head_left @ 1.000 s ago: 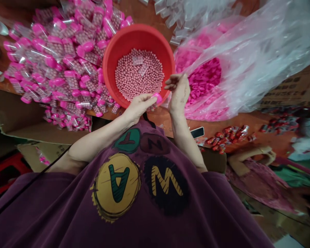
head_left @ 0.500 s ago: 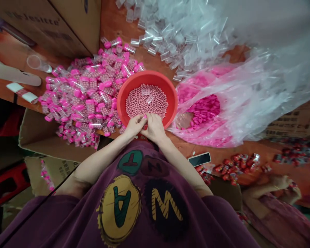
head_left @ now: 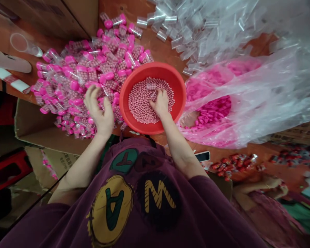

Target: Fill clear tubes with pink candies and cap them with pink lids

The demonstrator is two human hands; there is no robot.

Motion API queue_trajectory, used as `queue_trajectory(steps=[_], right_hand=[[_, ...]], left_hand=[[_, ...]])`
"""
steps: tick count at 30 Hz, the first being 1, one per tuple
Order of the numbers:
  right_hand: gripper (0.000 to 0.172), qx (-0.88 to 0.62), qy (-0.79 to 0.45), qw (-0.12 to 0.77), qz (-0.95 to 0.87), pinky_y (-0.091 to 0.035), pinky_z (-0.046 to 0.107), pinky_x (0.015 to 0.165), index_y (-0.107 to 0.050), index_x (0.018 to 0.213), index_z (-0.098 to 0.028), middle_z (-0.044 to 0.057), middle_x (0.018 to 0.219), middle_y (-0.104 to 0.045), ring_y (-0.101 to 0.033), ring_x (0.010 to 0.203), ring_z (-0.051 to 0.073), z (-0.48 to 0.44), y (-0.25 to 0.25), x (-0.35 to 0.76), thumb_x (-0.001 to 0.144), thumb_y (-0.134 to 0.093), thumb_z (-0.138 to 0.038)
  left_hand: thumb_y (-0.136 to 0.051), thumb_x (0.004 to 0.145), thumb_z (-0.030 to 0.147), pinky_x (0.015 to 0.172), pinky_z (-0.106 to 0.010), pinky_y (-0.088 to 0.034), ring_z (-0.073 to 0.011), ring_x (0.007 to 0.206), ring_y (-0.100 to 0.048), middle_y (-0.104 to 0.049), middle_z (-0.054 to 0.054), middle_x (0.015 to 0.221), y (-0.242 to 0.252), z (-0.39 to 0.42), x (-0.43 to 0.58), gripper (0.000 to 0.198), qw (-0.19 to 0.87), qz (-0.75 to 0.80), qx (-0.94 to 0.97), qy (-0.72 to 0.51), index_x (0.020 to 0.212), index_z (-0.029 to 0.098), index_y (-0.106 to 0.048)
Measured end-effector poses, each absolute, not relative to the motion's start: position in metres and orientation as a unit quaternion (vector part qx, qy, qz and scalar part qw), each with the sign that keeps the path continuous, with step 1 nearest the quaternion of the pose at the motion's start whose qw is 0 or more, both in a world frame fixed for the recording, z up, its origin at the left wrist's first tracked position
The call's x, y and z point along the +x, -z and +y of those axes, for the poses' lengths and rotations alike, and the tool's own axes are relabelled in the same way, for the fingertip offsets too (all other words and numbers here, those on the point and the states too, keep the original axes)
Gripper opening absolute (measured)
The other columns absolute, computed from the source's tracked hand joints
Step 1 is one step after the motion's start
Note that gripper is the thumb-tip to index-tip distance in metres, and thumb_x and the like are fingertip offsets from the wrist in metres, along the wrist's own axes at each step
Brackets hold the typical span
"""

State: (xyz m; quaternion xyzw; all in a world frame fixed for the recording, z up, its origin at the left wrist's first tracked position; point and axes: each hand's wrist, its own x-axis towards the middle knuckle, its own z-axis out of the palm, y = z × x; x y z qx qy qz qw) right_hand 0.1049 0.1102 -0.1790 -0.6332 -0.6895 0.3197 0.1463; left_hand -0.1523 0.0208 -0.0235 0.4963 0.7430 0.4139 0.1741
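Observation:
My left hand [head_left: 99,112] is over the front right of a heap of small clear containers with pink caps [head_left: 77,74], filled with pink beads. Its fingers are spread and curved, and nothing shows in its grasp. My right hand [head_left: 161,103] reaches into the red bowl [head_left: 179,82]. Its thumb and fingers are apart, just above the pink beads [head_left: 142,106]. Small clear tubes [head_left: 151,86] lie on the beads beside its fingertips. Whether the fingers touch the nearer one, I cannot tell.
Loose clear tubes [head_left: 177,42] spread across the back. Right of the bowl lies a plastic bag with pink caps [head_left: 212,110]. A phone [head_left: 203,156], red wrapped pieces [head_left: 234,163] and another person's arm [head_left: 258,187] are at right. Cardboard boxes [head_left: 43,129] stand at left.
My hands, together at the bowl's near rim before, have parted. The left has moved left over the capped containers; the right has gone into the bowl. The view has shifted slightly.

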Motion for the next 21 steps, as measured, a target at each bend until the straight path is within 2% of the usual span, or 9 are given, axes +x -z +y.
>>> queue_trajectory(steps=[3,7,10,12,15,18,21], right_hand=[[0.057,-0.632,-0.322,0.145,-0.690,-0.042,0.062,0.127,-0.053,0.145,-0.012,0.023,0.149,-0.055,-0.051,0.145,0.037,0.112,0.189,0.102,0.090,-0.064,-0.017],[0.055,-0.641,-0.357,0.193,-0.651,-0.049,0.059,0.122,-0.054,0.141,-0.012,0.021,0.144,-0.058,-0.057,0.138,0.034,0.113,0.200,0.100,0.088,-0.064,-0.021],[0.057,-0.658,-0.458,0.218,-0.557,-0.060,0.052,0.108,-0.057,0.137,-0.012,0.020,0.138,-0.062,-0.067,0.120,0.030,0.110,0.200,0.101,0.085,-0.072,-0.032],[0.062,-0.634,-0.546,0.247,-0.488,-0.061,0.049,0.106,-0.059,0.133,-0.016,0.016,0.132,-0.068,-0.069,0.112,0.027,0.103,0.191,0.103,0.082,-0.078,-0.046],[0.074,-0.570,-0.641,0.305,-0.414,-0.057,0.047,0.115,-0.062,0.128,-0.021,0.011,0.128,-0.073,-0.069,0.120,0.026,0.086,0.167,0.106,0.073,-0.085,-0.066],[0.077,-0.539,-0.676,0.336,-0.373,-0.056,0.045,0.119,-0.065,0.124,-0.024,0.009,0.130,-0.075,-0.070,0.125,0.025,0.065,0.136,0.112,0.070,-0.086,-0.075],[0.072,-0.535,-0.680,0.330,-0.378,-0.064,0.044,0.104,-0.066,0.126,-0.027,0.006,0.123,-0.078,-0.076,0.108,0.022,0.046,0.107,0.127,0.081,-0.072,-0.083]], left_hand=[[-0.055,0.103,0.030,0.123,-0.047,-0.045,-0.0253,0.136,-0.061,-0.068,-0.011,0.137,0.027,0.018,-0.116,0.029,0.166,0.694,0.550,-0.434,0.127,0.021,-0.067],[-0.054,0.100,0.020,0.099,-0.037,-0.060,-0.0211,0.111,-0.072,-0.076,-0.010,0.118,0.062,0.020,-0.069,0.025,0.333,0.662,0.531,-0.410,0.118,0.019,-0.071],[-0.058,0.091,0.010,0.096,-0.038,-0.062,-0.0203,0.100,-0.073,-0.077,-0.011,0.117,0.104,0.032,-0.052,0.028,0.430,0.697,0.459,-0.346,0.115,0.017,-0.071],[-0.060,0.085,0.003,0.103,-0.041,-0.061,-0.0209,0.105,-0.074,-0.074,-0.014,0.131,0.127,0.042,-0.047,0.044,0.459,0.704,0.433,-0.326,0.125,0.017,-0.068],[-0.064,0.078,0.000,0.120,-0.046,-0.053,-0.0254,0.130,-0.069,-0.064,-0.017,0.152,0.140,0.051,-0.044,0.065,0.490,0.661,0.464,-0.327,0.141,0.017,-0.061],[-0.067,0.083,0.006,0.125,-0.048,-0.048,-0.0273,0.138,-0.066,-0.070,-0.015,0.146,0.129,0.053,-0.042,0.058,0.507,0.607,0.515,-0.330,0.139,0.016,-0.063],[-0.067,0.091,0.016,0.124,-0.047,-0.049,-0.0265,0.136,-0.067,-0.072,-0.015,0.144,0.105,0.049,-0.040,0.045,0.547,0.566,0.504,-0.355,0.136,0.016,-0.067]])
